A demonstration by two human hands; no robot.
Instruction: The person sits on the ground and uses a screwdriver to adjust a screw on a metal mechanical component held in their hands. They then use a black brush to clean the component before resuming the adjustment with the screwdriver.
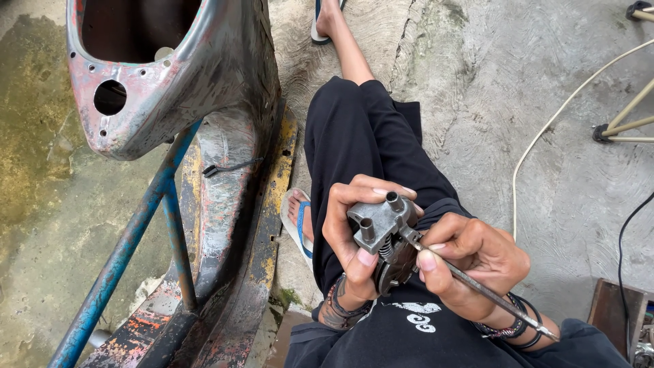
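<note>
Closest to the camera, over the lap of a seated person in a black shirt and black trousers, the left hand (351, 232) wraps around a small grey cast-metal part with two short upright tubes and a coil spring at its side (381, 235). Its fingers curl over the far edge and the thumb presses the near face, so the part is clamped firmly. The right hand (470, 262) pinches a thin dark metal rod-like tool (477, 286) between thumb and fingertips, closed tightly on it; the tool's tip touches the part just beside the spring, and its long shaft runs back past the wrist towards the lower right. Both wrists carry dark beaded and corded bracelets (the left one reddish-brown).

Just beyond the hands, a foot in a blue-strapped pale sandal (298, 221) rests on the ground beside the knee. To the left stands a worn, rust-streaked sheet-metal vehicle body shell with flaking red and grey paint (218, 75), touching a blue-painted steel tube frame (146, 218) that crosses beneath it.

Farther off lies rough grey concrete floor (477, 82), damp and yellowish at the left. A cream cable (545, 136) curves across it at the right, near slim pale metal stand legs (623, 123), and a black cable (623, 238) trails by the edge. The other sandalled foot (325, 20) sits at the top.
</note>
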